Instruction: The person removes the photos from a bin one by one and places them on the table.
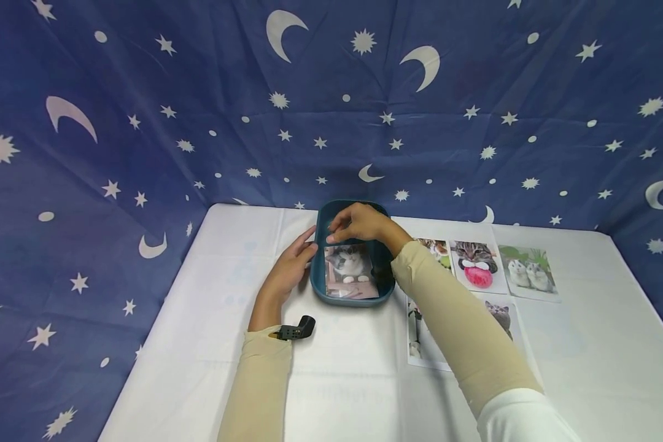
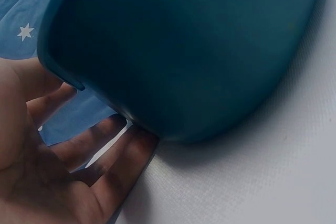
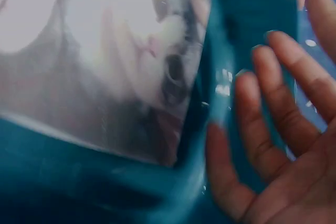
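Note:
A dark teal plastic box (image 1: 359, 302) stands near the back edge of the table. On its floor lies a photo card of a grey and white cat (image 1: 350, 270), also large in the right wrist view. My left hand (image 1: 288, 270) is at the box's left side, its fingertips against the outer wall (image 2: 184, 77) in the left wrist view. Over the far part of the box is my right hand (image 1: 360, 224), fingers loosely bent beyond the card's far edge. Nothing shows between those fingers (image 3: 254, 124) in the right wrist view.
Right of the box lie more photo cards, including a cat with a pink ball (image 1: 477, 270) and two hamsters (image 1: 530, 275). My right sleeve (image 1: 464, 325) partly covers a larger picture sheet (image 1: 428, 361). A blue cloth (image 1: 320, 123) with moons and stars hangs behind the white-covered table.

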Motion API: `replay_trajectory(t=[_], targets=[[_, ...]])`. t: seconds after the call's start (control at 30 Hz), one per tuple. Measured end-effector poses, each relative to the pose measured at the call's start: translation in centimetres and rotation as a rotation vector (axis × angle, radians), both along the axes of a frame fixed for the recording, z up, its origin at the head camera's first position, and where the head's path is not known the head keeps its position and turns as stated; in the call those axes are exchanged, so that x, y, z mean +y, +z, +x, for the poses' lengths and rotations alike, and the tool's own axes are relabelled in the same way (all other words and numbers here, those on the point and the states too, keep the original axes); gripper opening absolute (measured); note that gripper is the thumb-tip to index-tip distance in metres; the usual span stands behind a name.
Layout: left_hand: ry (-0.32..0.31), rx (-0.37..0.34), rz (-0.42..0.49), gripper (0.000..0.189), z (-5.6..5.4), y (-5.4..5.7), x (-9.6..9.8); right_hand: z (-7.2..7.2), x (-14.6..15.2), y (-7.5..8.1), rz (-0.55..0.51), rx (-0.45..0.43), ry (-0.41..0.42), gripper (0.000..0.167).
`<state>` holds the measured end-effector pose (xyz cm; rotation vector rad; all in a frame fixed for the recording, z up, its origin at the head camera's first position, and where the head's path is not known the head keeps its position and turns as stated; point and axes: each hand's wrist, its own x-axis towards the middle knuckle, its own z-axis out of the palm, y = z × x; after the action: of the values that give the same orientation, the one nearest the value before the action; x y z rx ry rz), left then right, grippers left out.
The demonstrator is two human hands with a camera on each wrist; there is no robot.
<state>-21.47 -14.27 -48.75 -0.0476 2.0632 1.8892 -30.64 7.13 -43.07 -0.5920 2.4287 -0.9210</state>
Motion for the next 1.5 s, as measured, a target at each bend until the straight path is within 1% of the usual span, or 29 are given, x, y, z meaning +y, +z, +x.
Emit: replay_trajectory(t=[0.1, 0.17, 0.23, 0.33, 0.47, 0.6, 0.7, 0.93, 1.07, 1.1, 1.23, 1.33, 1.47, 1.5], targets=[[-0.002, -0.005, 0.005, 0.046, 0.0, -0.1, 0.0, 0.0, -0.5, -0.6, 0.13, 0.003, 0.017, 0.038], [0.0, 0.0, 0.009, 0.047, 0.0, -0.1, 0.0, 0.1, -0.9, -0.9, 0.193, 0.012, 0.026, 0.038], [0.001, 0.008, 0.011, 0.048, 0.0, -0.1, 0.0, 0.1, -1.1, -1.1, 0.226, 0.016, 0.026, 0.036], [0.003, 0.018, 0.013, 0.048, -0.1, -0.1, 0.0, 0.1, -1.3, -1.3, 0.243, 0.028, 0.032, 0.03], [0.003, 0.017, 0.014, 0.048, 0.0, 0.0, 0.1, 0.2, -1.0, -1.1, 0.26, 0.044, 0.056, 0.022], [-0.007, 0.016, 0.023, 0.048, 0.0, 0.1, 0.3, 0.5, -0.5, -0.4, 0.254, 0.052, 0.07, 0.019], [-0.007, 0.018, 0.024, 0.047, -0.1, 0.2, 0.3, 0.8, -0.2, 0.2, 0.222, 0.044, 0.077, 0.019], [0.009, 0.0, -0.01, 0.047, 0.0, 0.1, 0.2, 1.3, -0.1, 1.0, 0.099, -0.036, 0.063, 0.021], [0.01, 0.013, -0.014, 0.048, 0.0, 0.0, 0.2, 1.5, 0.0, 1.7, 0.068, -0.05, 0.062, 0.02], [0.009, 0.017, -0.012, 0.048, 0.0, 0.0, 0.2, 1.6, 0.0, 2.0, 0.069, -0.047, 0.064, 0.019], [0.01, 0.015, -0.008, 0.048, 0.0, 0.0, 0.2, 2.0, 0.3, 2.9, 0.1, 0.013, 0.082, 0.016], [0.011, 0.017, -0.001, 0.048, 0.0, -0.1, 0.2, 2.4, 0.7, 3.3, 0.104, 0.023, 0.096, 0.022], [0.01, 0.025, 0.005, 0.048, 0.1, -0.1, 0.1, 2.9, 1.7, 3.4, 0.1, -0.02, 0.135, 0.037], [0.012, 0.024, 0.005, 0.048, 0.1, -0.1, 0.1, 3.1, 2.0, 3.4, 0.106, -0.019, 0.145, 0.042]])
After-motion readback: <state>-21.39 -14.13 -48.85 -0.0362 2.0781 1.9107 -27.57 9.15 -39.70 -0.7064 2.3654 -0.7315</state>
